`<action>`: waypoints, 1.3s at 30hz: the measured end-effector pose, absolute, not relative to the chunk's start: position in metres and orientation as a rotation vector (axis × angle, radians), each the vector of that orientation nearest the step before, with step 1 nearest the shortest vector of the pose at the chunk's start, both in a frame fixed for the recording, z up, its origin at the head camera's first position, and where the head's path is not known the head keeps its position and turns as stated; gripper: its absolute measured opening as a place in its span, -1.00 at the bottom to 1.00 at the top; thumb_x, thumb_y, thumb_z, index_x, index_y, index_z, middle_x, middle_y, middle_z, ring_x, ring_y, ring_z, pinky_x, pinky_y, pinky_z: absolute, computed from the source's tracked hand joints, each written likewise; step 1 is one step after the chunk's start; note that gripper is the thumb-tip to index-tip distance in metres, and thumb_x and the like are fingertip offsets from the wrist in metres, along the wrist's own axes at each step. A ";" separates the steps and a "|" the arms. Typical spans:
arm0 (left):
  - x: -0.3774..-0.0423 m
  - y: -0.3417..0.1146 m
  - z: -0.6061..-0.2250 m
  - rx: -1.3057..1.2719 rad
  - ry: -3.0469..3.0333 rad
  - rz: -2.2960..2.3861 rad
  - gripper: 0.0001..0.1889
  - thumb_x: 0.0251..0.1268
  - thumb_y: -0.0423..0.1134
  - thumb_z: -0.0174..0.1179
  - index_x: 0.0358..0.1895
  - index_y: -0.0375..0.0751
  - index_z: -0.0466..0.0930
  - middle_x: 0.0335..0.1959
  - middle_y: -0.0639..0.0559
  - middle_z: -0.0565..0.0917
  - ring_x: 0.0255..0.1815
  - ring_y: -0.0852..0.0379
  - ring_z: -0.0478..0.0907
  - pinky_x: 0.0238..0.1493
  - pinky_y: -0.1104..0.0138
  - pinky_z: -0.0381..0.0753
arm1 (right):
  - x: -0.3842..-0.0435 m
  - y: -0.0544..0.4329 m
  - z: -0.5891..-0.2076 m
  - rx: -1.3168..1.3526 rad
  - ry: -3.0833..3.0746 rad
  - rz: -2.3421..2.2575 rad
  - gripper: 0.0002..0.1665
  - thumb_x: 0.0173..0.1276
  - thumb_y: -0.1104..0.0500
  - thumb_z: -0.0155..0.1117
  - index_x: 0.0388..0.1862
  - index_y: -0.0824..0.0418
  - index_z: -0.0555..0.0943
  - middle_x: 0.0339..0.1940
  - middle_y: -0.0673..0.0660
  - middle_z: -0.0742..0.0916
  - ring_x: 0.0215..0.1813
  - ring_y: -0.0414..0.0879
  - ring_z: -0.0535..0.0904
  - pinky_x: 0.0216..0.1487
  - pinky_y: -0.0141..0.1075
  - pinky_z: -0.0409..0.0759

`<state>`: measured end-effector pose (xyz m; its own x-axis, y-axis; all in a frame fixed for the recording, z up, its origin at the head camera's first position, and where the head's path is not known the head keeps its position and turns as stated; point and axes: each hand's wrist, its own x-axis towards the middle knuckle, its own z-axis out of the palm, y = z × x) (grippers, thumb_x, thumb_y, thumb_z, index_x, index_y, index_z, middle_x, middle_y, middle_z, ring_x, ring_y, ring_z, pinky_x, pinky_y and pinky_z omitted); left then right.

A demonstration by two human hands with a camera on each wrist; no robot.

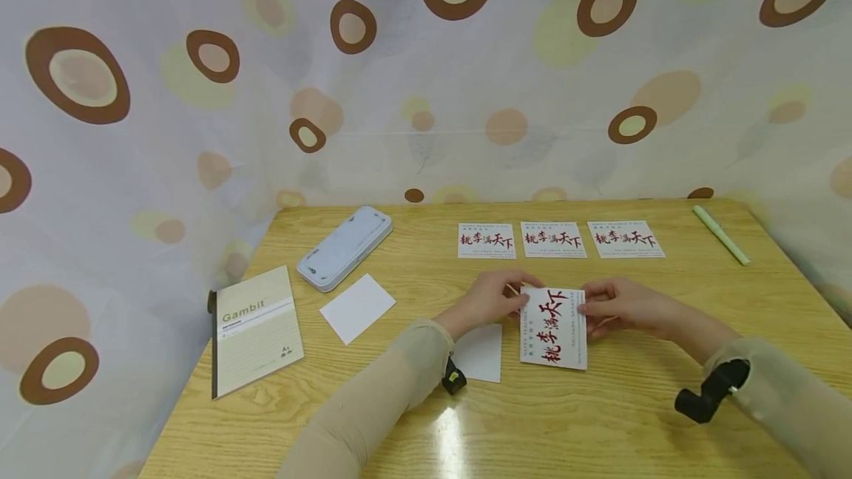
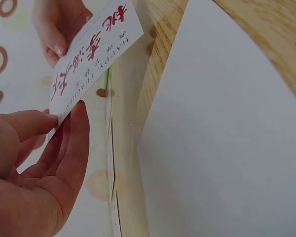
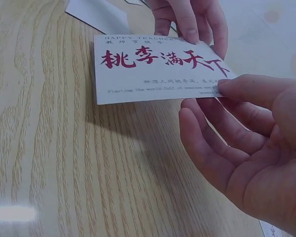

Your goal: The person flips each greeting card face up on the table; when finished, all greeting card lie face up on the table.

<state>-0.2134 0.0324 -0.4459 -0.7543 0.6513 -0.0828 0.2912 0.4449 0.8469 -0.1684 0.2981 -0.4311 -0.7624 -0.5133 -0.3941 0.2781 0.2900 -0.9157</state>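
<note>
Both hands hold one white greeting card (image 1: 552, 338) with red Chinese characters, raised over the wooden table. My left hand (image 1: 489, 298) pinches its left edge near the far corner, thumb on the printed face and fingers beneath. On the opposite edge my right hand (image 1: 622, 307) pinches it, its thumb on top and its fingers under the card in the right wrist view. The printed text reads "Happy Teacher" along one side. A blank white card (image 1: 484, 353) lies on the table under my left wrist, partly covered by it, and fills much of the left wrist view.
Three matching printed cards (image 1: 554, 240) lie in a row at the back. A light green pen (image 1: 721, 235) is at the far right. On the left are a pale pencil case (image 1: 345, 248), another blank white card (image 1: 358, 308) and a Gambit notebook (image 1: 258, 331). Patterned cloth hangs behind.
</note>
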 end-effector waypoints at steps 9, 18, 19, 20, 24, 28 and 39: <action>-0.213 0.034 -0.445 0.801 2.256 1.251 -0.65 0.40 -0.38 0.17 0.21 -0.09 0.59 -0.19 0.02 0.58 -0.35 0.32 0.57 -0.36 0.44 0.70 | -0.168 0.293 -0.430 -0.192 1.918 -1.527 -0.54 0.50 0.20 0.14 0.21 0.48 0.34 -0.11 0.14 0.74 -0.25 -0.07 0.72 -0.14 -0.17 0.75; -0.214 0.033 -0.448 0.775 2.297 1.248 -0.45 0.34 -0.35 0.25 0.38 -0.09 0.38 -0.12 0.00 0.64 -0.26 0.31 0.60 -0.31 0.50 0.64 | -0.165 0.300 -0.434 -0.185 1.889 -1.591 -0.58 0.50 0.25 0.13 0.17 0.48 0.30 -0.10 0.12 0.73 -0.15 0.00 0.75 -0.09 -0.13 0.74; -0.215 0.034 -0.448 0.782 2.307 1.243 -0.44 0.34 -0.35 0.26 0.38 -0.09 0.37 -0.12 0.00 0.64 -0.23 0.31 0.61 -0.30 0.52 0.62 | -0.165 0.301 -0.434 -0.184 1.881 -1.599 -0.60 0.50 0.26 0.13 0.16 0.46 0.31 -0.10 0.11 0.73 -0.15 0.00 0.75 -0.08 -0.13 0.74; -0.215 0.034 -0.448 0.787 2.315 1.242 -0.44 0.33 -0.36 0.26 0.38 -0.09 0.37 -0.11 0.00 0.64 -0.22 0.31 0.61 -0.28 0.52 0.61 | -0.164 0.302 -0.434 -0.184 1.871 -1.608 -0.63 0.50 0.26 0.12 0.14 0.45 0.32 -0.10 0.10 0.73 -0.13 0.00 0.75 -0.07 -0.13 0.73; -0.215 0.035 -0.449 0.791 2.333 1.234 -0.44 0.33 -0.34 0.26 0.38 -0.08 0.38 -0.10 -0.01 0.64 -0.21 0.31 0.60 -0.28 0.54 0.59 | -0.164 0.307 -0.434 -0.176 1.828 -1.646 -0.73 0.52 0.28 0.08 0.09 0.38 0.35 -0.08 0.09 0.72 -0.09 -0.01 0.74 -0.03 -0.13 0.72; -0.215 0.039 -0.451 0.784 2.336 1.246 -0.46 0.36 -0.32 0.25 0.38 -0.08 0.38 -0.08 -0.01 0.65 -0.24 0.33 0.57 -0.33 0.54 0.57 | -0.163 0.313 -0.435 -0.166 1.792 -1.699 -0.74 0.52 0.28 0.08 0.10 0.35 0.35 -0.06 0.09 0.71 -0.06 -0.01 0.73 -0.01 -0.12 0.72; -0.212 0.052 -0.454 0.585 2.174 1.479 -0.56 0.34 -0.38 0.24 0.26 -0.17 0.43 -0.11 -0.06 0.69 -0.39 0.10 0.72 -0.35 0.36 0.72 | -0.161 0.328 -0.437 -0.061 1.776 -1.777 -0.65 0.53 0.30 0.05 0.20 0.37 0.29 -0.07 0.07 0.75 -0.02 0.00 0.74 0.05 -0.13 0.69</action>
<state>-0.2117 0.0518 -0.4540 -0.8119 0.5709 -0.1222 0.0959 0.3369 0.9366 -0.1607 0.3275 -0.4367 -0.8078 -0.4470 -0.3843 0.3847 0.0942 -0.9182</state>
